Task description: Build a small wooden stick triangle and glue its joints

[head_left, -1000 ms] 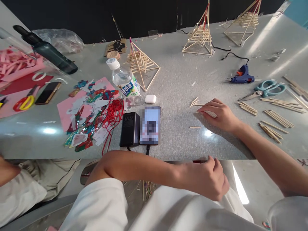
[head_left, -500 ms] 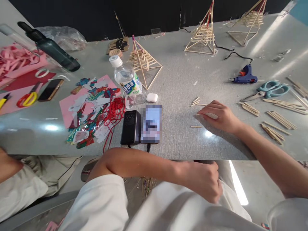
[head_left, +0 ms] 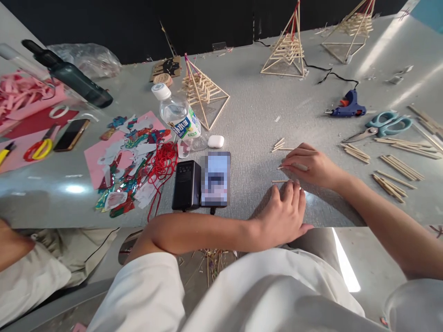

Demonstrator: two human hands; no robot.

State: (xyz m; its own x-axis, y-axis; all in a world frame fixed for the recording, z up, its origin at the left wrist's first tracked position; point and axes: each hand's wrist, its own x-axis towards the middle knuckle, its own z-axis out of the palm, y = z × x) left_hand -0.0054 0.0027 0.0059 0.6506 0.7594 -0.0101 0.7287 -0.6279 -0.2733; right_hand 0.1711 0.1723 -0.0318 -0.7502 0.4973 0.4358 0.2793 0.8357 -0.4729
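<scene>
My right hand [head_left: 311,165] rests on the table with thumb and fingers pinched on a short wooden stick [head_left: 280,167], only its tip showing. My left hand [head_left: 285,210] lies over the table's front edge, fingers stretched forward. At its fingertips is another short wooden stick [head_left: 278,181]; whether they touch it I cannot tell. Just beyond the right hand lies a small group of short sticks [head_left: 278,145]. Farther right are bundles of longer sticks [head_left: 401,168], with blue-handled scissors [head_left: 389,127] and a blue glue gun [head_left: 349,106] behind them.
Stick pyramids [head_left: 207,94] stand towards the back. Left of my hands are a phone [head_left: 216,180], a black power bank [head_left: 186,185], a white earbud case [head_left: 216,141], a plastic bottle [head_left: 180,115], red string [head_left: 162,163] and coloured scraps [head_left: 128,157]. Another person's arm [head_left: 10,244] shows at far left.
My left hand has come up from below the table edge, uncurled and laid its fingers on the tabletop near the short stick. My right hand keeps its pinch almost in place.
</scene>
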